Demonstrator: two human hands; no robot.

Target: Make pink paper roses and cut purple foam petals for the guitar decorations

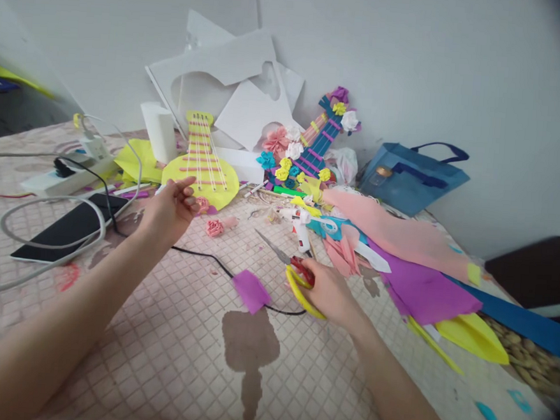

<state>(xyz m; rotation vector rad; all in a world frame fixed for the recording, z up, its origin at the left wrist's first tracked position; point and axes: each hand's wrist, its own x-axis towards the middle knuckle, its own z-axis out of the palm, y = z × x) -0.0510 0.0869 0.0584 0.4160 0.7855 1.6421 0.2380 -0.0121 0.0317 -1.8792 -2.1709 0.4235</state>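
My right hand [329,290] is closed around scissors [281,256] with red and yellow handles, their blades pointing away to the left. At the lower edge of a yellow paper guitar [222,183] with white strings is my left hand [172,205], fingers curled. A pink paper rose [204,203] shows right at its fingertips; whether the fingers grip it or anything else is hidden. Close by lies another pink paper rose [214,228] on the table. Between my arms a purple paper piece [251,291] lies across a black cable [204,254].
A white glue gun [303,234] lies among scraps. Behind stand a flower-covered blue paper guitar [319,149] and white cut boards [223,59]. Purple paper [428,291] and a blue bag [414,178] are at right. At left are a black tablet-like slab [72,230] and power strip [61,179].
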